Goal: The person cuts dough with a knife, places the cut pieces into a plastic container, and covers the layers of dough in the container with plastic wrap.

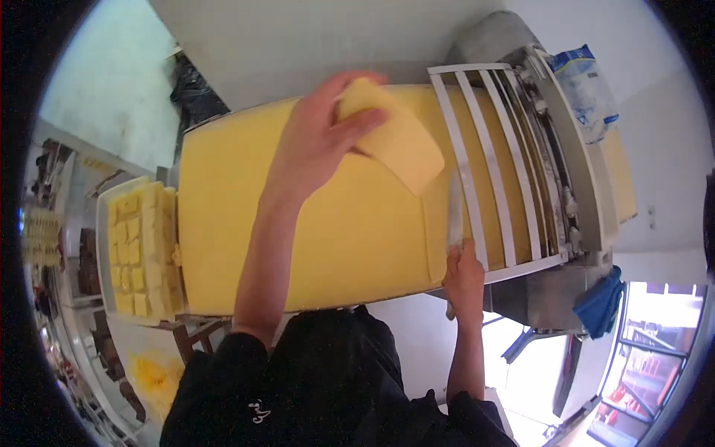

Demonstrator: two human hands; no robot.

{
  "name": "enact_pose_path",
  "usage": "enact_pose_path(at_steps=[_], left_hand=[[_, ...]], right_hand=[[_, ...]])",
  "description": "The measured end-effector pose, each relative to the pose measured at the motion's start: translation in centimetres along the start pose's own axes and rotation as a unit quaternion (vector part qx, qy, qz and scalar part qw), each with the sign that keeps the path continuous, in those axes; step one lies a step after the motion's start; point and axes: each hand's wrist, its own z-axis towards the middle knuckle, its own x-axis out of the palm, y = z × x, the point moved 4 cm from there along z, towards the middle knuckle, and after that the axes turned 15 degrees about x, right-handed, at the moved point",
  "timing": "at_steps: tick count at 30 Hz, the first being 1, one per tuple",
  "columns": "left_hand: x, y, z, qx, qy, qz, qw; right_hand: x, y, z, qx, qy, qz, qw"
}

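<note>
My left hand [316, 138] is raised over the wide yellow surface [320, 231], its fingers and thumb wrapped round a flat yellow slab [406, 145] that looks like dough. The slab tilts down toward the right and is slightly blurred. At the near edge of the surface, my right hand [465, 276] grips a knife [455, 205] by its handle. The pale blade points away from me, beside the white metal bars. A thin line or step runs across the yellow surface left of the blade. I cannot tell whether the surface is bare belt or covered by a sheet.
A guard of white bars [488, 149] covers the right end of the machine. To the left stands a clear tub [109, 298] with many yellow pieces. A plastic bag [585, 89] lies on the machine's right side; a blue cloth [598, 302] hangs at its near corner.
</note>
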Motion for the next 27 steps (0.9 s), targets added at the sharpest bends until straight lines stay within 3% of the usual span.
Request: enact_pose_path(at_steps=[1, 3, 5, 7, 9, 11, 15, 19, 23, 27], left_hand=[[-1.3, 0.1, -2.1, -0.049, -0.092, -0.046, 0.994], [-2.7, 1.4, -7.2, -0.12, -0.158, -0.038, 0.979], [-3.8, 4.3, -13.5, -0.15, -0.199, -0.035, 0.968], [-5.6, 8.2, -20.7, -0.215, -0.186, 0.061, 0.957], [-6.2, 10.4, -25.6, -0.294, -0.238, 0.049, 0.925], [-6.2, 10.8, -27.0, -0.294, -0.245, 0.062, 0.922], [-6.5, 11.0, -28.4, -0.307, -0.247, 0.109, 0.913], [-6.9, 11.7, -28.3, -0.308, -0.212, 0.169, 0.912], [-7.0, 11.3, -28.7, -0.308, -0.176, 0.219, 0.909], [-7.0, 11.7, -28.5, -0.295, -0.177, 0.229, 0.911]], right_hand=[[-0.1, 0.5, 0.1, -0.015, -0.018, 0.009, 1.0], [-0.1, 1.0, -0.2, -0.04, -0.051, 0.026, 0.998], [1.7, 1.3, -1.2, -0.051, 0.002, -0.002, 0.999], [4.4, 1.8, -2.7, -0.06, 0.082, -0.064, 0.993], [7.4, 1.8, -3.8, -0.095, 0.09, -0.076, 0.989], [9.7, 2.3, -4.5, -0.171, 0.1, -0.109, 0.974], [7.6, 5.5, -5.3, -0.19, 0.104, -0.123, 0.969], [15.4, 6.1, -3.6, -0.27, 0.072, -0.149, 0.948], [13.8, 10.9, -2.6, -0.245, 0.097, -0.129, 0.956], [12.8, 10.0, -6.9, -0.262, 0.096, -0.162, 0.946]])
